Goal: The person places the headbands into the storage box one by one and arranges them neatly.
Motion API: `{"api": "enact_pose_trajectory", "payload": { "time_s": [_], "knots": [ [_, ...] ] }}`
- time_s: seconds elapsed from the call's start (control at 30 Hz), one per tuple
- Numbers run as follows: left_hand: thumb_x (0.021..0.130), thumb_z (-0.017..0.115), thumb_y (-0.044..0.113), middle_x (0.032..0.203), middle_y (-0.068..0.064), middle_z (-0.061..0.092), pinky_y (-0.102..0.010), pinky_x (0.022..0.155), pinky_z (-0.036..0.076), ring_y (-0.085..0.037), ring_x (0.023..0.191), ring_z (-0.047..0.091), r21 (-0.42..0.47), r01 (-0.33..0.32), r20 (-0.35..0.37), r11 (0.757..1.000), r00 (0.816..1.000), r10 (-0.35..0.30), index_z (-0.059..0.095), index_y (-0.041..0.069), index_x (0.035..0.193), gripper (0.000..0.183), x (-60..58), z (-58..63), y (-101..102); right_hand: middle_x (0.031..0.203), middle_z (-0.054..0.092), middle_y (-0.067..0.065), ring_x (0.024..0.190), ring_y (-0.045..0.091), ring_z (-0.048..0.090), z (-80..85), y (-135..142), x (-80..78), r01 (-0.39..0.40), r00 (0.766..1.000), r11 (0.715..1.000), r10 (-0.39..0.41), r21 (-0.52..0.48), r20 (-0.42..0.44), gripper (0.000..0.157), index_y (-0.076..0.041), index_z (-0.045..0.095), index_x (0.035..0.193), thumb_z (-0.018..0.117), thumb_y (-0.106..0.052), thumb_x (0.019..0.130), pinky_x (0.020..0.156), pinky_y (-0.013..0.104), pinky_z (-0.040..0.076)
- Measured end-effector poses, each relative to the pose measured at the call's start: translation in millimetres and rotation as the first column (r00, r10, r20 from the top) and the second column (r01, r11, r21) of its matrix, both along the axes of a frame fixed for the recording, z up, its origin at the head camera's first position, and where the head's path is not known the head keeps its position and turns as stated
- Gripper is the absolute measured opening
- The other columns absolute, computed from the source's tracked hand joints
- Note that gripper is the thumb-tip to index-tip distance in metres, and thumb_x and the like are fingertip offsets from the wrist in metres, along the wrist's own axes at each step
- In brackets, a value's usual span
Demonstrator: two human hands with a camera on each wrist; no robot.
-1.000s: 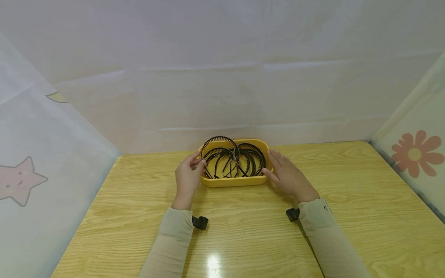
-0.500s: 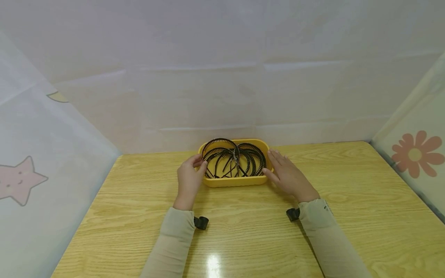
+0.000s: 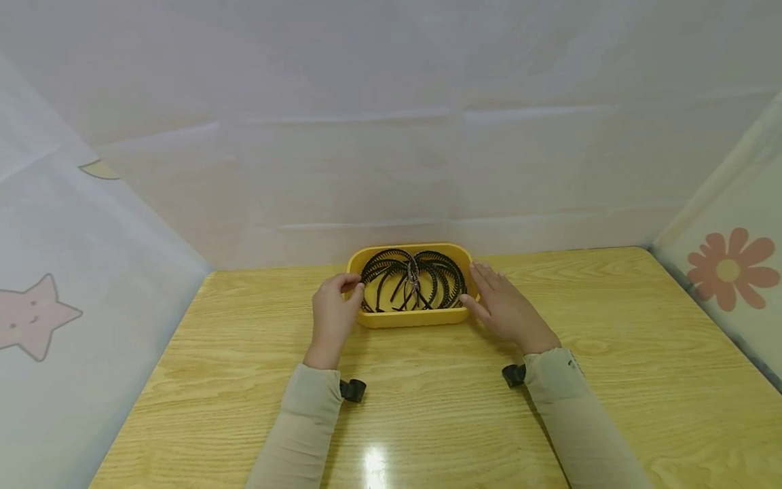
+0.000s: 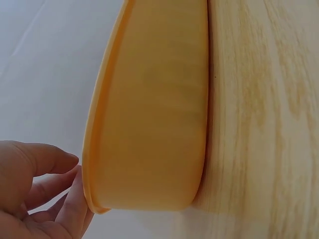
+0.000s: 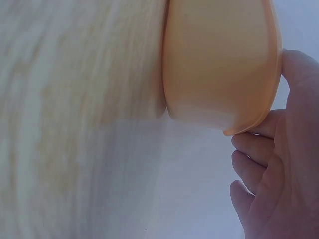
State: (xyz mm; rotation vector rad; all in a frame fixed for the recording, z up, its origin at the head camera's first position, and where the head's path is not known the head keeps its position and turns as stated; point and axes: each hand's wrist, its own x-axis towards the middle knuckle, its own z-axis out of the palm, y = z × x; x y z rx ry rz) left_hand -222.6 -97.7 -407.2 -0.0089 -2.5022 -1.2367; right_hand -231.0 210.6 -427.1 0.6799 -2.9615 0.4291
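A yellow plastic basket (image 3: 412, 318) stands at the back of the table with several black toothed headbands (image 3: 452, 261) lying in it. My left hand (image 3: 332, 309) is at its left end, thumb and fingertips close together over the rim, pinching the left end of one headband (image 3: 387, 252). That end is hidden by the rim in the left wrist view, where the fingertips show right at the basket's edge. At the opposite end, my right hand (image 3: 504, 309) rests on the rim with outstretched fingers and the thumb toward the front corner.
Below the basket is a wood-grain table (image 3: 427, 421). A pale sheet wall (image 3: 403, 170) rises close behind it. Side sheets carry a pink star (image 3: 39, 317) on the left and a red flower (image 3: 733, 270) on the right.
The leftmost headband has sunk lower into the basket, its arch dropping toward the others. My left hand has shifted slightly right with it; the right hand stays in place.
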Motion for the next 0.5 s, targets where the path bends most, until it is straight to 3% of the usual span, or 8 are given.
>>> {"api": "enact_pose_trajectory", "payload": {
  "time_s": [0.27,0.5],
  "knots": [
    [0.09,0.06,0.018,0.1,-0.008,0.068,-0.041,0.082,0.052,-0.022,0.093,0.064,0.011,0.019,0.012,1.0,1.0,-0.02,0.068,0.008,0.104,0.019,-2.9,2.9,-9,0.155,0.014,0.013,0.142,0.029,0.012,-1.0,-1,-2.9,-0.005,1.0,1.0,0.005,-0.021,0.003,0.075,-0.004,0.014,0.149,0.027,-0.056,0.096,0.115,0.05,0.014],
    [0.091,0.056,0.017,0.102,-0.007,0.068,-0.04,0.077,0.053,-0.023,0.093,0.064,-0.021,-0.016,-0.043,1.0,0.999,0.015,0.069,0.009,0.105,0.021,-5.0,1.6,-27,0.155,0.012,0.01,0.142,0.029,0.011,-5.1,-3,-6.0,0.002,0.999,0.995,0.002,-0.096,0.043,0.074,-0.007,0.013,0.149,0.029,-0.056,0.096,0.116,0.047,0.011]
  ]
}}
